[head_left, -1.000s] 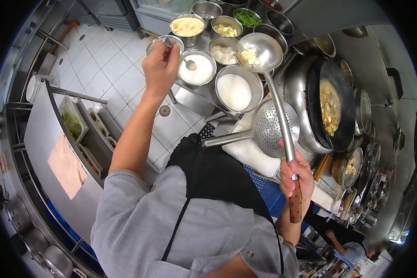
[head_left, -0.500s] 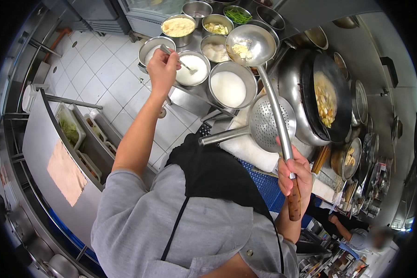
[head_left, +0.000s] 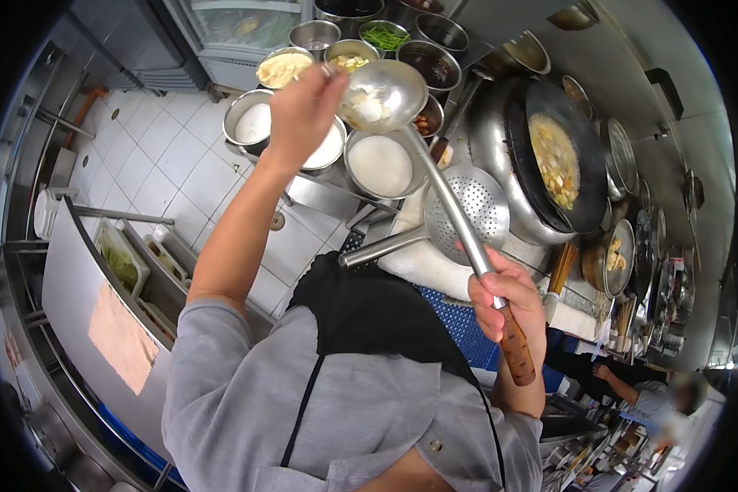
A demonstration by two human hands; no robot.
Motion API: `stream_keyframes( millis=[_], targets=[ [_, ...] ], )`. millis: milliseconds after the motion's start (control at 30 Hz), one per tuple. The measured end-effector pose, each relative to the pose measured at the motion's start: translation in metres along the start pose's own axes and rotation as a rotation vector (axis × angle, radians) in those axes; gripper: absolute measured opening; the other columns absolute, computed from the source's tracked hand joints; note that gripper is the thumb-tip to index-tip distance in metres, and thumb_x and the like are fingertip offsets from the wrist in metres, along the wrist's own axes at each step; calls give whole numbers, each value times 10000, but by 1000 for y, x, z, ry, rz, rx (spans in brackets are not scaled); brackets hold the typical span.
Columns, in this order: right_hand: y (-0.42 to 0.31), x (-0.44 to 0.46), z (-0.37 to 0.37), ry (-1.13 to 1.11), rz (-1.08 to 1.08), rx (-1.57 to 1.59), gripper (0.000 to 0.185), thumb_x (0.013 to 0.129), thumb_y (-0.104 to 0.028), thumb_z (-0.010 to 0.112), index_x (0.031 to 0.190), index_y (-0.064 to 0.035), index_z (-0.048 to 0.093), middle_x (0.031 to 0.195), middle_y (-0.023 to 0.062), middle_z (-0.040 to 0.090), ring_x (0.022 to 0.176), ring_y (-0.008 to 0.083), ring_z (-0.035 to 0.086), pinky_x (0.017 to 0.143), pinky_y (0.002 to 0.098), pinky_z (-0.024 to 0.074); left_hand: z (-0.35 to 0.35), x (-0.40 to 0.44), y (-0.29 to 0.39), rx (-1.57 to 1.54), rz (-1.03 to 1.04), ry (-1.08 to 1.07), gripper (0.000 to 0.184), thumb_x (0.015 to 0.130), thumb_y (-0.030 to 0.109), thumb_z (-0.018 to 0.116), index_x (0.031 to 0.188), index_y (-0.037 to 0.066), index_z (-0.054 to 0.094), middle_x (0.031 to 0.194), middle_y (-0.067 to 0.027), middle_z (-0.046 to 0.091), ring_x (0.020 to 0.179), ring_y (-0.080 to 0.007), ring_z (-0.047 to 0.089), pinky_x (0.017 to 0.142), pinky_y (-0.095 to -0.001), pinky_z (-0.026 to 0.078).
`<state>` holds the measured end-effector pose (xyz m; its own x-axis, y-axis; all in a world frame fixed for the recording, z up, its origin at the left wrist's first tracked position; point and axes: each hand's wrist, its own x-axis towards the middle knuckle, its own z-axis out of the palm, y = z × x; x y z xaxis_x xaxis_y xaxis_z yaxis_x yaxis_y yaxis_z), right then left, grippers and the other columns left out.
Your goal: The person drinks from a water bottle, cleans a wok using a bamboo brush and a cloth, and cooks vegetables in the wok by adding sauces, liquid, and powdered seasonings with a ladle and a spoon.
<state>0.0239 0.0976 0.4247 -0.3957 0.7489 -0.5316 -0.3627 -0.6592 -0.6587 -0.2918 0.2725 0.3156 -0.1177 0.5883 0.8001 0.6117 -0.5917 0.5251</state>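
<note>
My right hand is wrapped round the long ladle near its wooden handle. The ladle's bowl holds pale bits and a white heap, and hangs over the metal ingredient bowls. Fingers pinched, my left hand is beside the ladle's bowl, holding a small spoon that is blurred and mostly hidden. Below that hand lies a bowl of white granules, partly covered. Another bowl of white content stands under the ladle. A perforated strainer rests beneath the ladle's shaft.
At the right, a wok holds food in liquid. Bowls of yellow powder and green vegetables stand at the back. A steel counter is at the left. Another person is at the lower right.
My left hand and the spoon have moved from over the white granules to the ladle's bowl. The ladle has shifted left, and a white heap now shows in it.
</note>
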Motion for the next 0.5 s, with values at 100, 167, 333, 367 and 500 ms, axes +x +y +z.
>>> stream_keyframes(
  millis=[100, 167, 333, 367, 500],
  targets=[
    [8, -4, -10, -100, -17, 217, 544, 949, -61, 525, 1445, 65, 342, 722, 78, 524, 427, 101, 507, 329, 250, 437, -10, 1, 13, 27, 145, 162, 122, 873, 20, 700, 990, 34, 669, 881, -107, 711, 690, -181, 691, 625, -279, 538],
    [11, -15, -14, -130, -65, 355, 568, 960, -39, 491, 1473, 74, 274, 725, 88, 510, 427, 110, 508, 333, 252, 449, -20, -16, -5, 24, 18, 278, 122, 875, 11, 694, 994, 17, 666, 884, -111, 708, 723, -180, 692, 633, -282, 541],
    [2, -54, -44, -70, -333, 474, 613, 961, -58, 514, 1487, 77, 229, 705, 91, 506, 419, 110, 501, 333, 257, 453, -20, -92, -34, 5, -340, 258, 101, 917, 34, 662, 1004, -19, 657, 866, -69, 679, 745, -132, 609, 658, -270, 496],
    [-5, -61, -55, 50, -393, 319, 597, 947, -49, 528, 1479, 59, 281, 683, 82, 512, 414, 113, 498, 339, 256, 455, -15, -104, -36, -26, -381, 270, 100, 917, 39, 664, 1000, -17, 656, 874, -72, 669, 748, -135, 596, 673, -272, 485],
    [-48, -54, -93, 758, -488, -831, 534, 868, -30, 572, 1395, 9, 495, 620, 55, 558, 425, 126, 533, 377, 281, 442, -5, -136, -46, 167, -494, 302, 168, 919, 155, 686, 984, 3, 659, 914, -76, 635, 778, -155, 567, 715, -308, 474]
  ],
)
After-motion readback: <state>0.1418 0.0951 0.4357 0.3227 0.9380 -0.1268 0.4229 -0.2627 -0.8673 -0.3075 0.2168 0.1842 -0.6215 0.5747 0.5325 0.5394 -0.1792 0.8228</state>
